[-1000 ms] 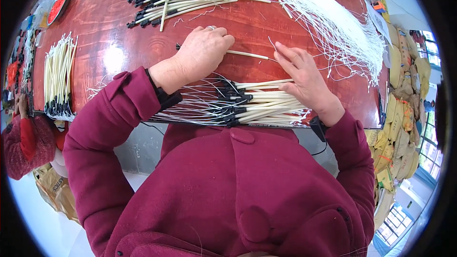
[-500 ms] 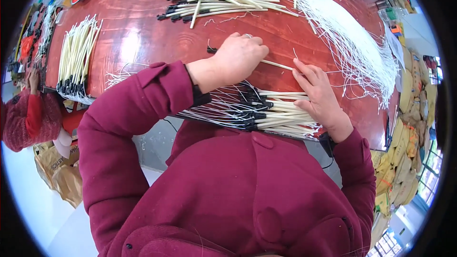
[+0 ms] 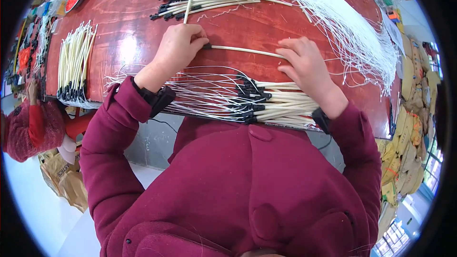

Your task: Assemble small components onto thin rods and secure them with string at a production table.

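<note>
Pinching a cream tube [image 3: 247, 49] by its black end piece [image 3: 206, 46], apparently to steady it, the left hand [image 3: 177, 45] faces the right hand [image 3: 304, 64] — fingers parted at the other end, grip unclear — the tube spanning between, over the red tabletop [image 3: 259, 28].

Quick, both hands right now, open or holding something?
Left hand: closed on the cream tube at its black end.
Right hand: at the tube's other end; grip unclear.
</note>
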A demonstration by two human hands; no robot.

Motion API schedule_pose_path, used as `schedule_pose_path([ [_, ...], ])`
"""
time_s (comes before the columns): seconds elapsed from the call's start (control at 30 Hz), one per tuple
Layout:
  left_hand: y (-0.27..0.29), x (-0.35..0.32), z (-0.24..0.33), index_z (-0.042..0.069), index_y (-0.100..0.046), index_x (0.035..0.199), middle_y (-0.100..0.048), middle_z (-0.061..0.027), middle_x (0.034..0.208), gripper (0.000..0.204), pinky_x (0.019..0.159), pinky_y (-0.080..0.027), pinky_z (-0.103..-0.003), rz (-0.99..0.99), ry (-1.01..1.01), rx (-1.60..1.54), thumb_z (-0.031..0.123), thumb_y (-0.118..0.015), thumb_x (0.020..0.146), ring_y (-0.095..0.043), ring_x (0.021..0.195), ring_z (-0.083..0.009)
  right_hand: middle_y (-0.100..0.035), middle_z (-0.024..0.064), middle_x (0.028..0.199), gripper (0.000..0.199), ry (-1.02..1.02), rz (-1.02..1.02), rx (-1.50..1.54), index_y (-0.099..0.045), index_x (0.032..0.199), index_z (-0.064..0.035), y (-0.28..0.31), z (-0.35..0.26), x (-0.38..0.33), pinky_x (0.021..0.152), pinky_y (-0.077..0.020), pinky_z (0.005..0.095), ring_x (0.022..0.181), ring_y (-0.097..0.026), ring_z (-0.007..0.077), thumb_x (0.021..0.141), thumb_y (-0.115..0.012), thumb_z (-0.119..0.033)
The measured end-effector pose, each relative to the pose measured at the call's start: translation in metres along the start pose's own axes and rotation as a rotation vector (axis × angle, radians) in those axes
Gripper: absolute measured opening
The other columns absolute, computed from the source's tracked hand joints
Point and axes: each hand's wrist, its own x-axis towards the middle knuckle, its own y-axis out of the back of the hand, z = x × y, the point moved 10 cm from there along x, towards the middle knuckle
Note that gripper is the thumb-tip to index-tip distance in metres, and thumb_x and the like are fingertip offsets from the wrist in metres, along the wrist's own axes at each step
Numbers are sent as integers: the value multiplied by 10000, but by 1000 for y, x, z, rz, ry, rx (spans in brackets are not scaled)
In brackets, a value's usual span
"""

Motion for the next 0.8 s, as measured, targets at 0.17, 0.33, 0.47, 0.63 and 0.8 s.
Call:
schedule_pose_path([
  [0.17,14,1,8,9,-736,909,-698,-162,724,167,626,-518,-373,72,-32,28,176,-733,893,-686,647,-289,-635,53,997,176,61,3,-101,-651,889,-42,-18,7,16,807,-447,386,945,-573,269,751,-751,-85],
  [0.33,66,-7,-46,-3,-730,953,-701,-50,754,216,606,-482,-286,216,48,-147,212,-716,928,-637,664,-124,-604,48,896,133,87,40,-121,-607,799,-58,-3,8,8,768,-432,380,884,-563,253,724,-707,-16],
  [0.47,148,-56,-94,14,-688,937,-572,40,730,239,590,-397,-227,430,219,-124,244,-659,996,-493,642,-50,-587,57,872,141,83,73,-63,-581,780,-60,39,15,-13,768,-424,387,858,-555,260,708,-683,5],
  [0.63,206,-157,-179,46,-666,922,-511,75,733,196,575,-296,-202,535,515,-36,214,-636,1018,-415,646,-20,-569,59,856,170,-27,-34,-17,-541,776,-56,77,7,-54,780,-412,399,841,-538,279,697,-682,-2],
  [0.8,173,-171,-182,15,-691,1053,-618,22,826,201,616,-400,-227,371,493,78,206,-656,1002,-515,697,-72,-608,73,954,215,-131,-232,154,-587,884,-51,59,5,-87,827,-416,393,920,-556,283,734,-738,-78],
])
